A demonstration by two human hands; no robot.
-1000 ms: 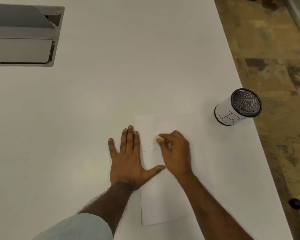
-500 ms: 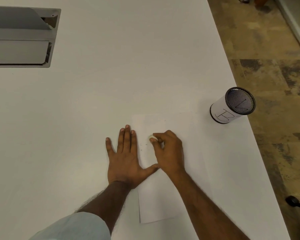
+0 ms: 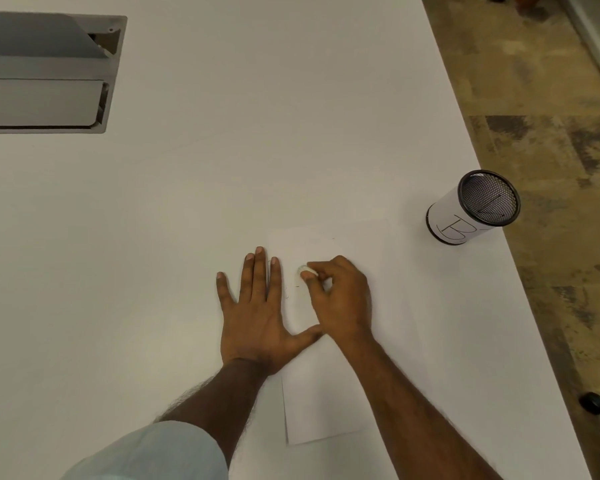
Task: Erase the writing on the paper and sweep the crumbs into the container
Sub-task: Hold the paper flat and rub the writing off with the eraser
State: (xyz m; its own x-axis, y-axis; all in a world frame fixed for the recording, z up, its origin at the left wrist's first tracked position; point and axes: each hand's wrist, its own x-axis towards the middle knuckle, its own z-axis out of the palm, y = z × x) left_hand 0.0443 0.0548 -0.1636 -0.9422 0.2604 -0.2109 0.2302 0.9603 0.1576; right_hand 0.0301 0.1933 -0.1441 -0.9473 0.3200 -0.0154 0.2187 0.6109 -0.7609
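A white sheet of paper [image 3: 357, 247] lies on the white table [image 3: 222, 185]. My left hand [image 3: 257, 313] lies flat with spread fingers on the paper's left edge, its thumb stretched onto the sheet. My right hand [image 3: 340, 299] pinches a small white eraser [image 3: 305, 270] and presses it on the paper's upper left part. A few dark crumbs or pencil specks [image 3: 291, 289] lie between the two hands. A mesh cup wrapped in white paper, the container [image 3: 471, 213], stands upright to the right of the sheet near the table's edge.
A grey cable hatch [image 3: 45, 71] is set into the table at the far left. The table's right edge runs diagonally past the container, with patterned floor [image 3: 551, 98] beyond. A black object [image 3: 596, 407] lies on the floor at the lower right.
My right hand with the eraser has shifted a little to the left on the paper, closer to my left fingers. My left hand has stayed flat in place.
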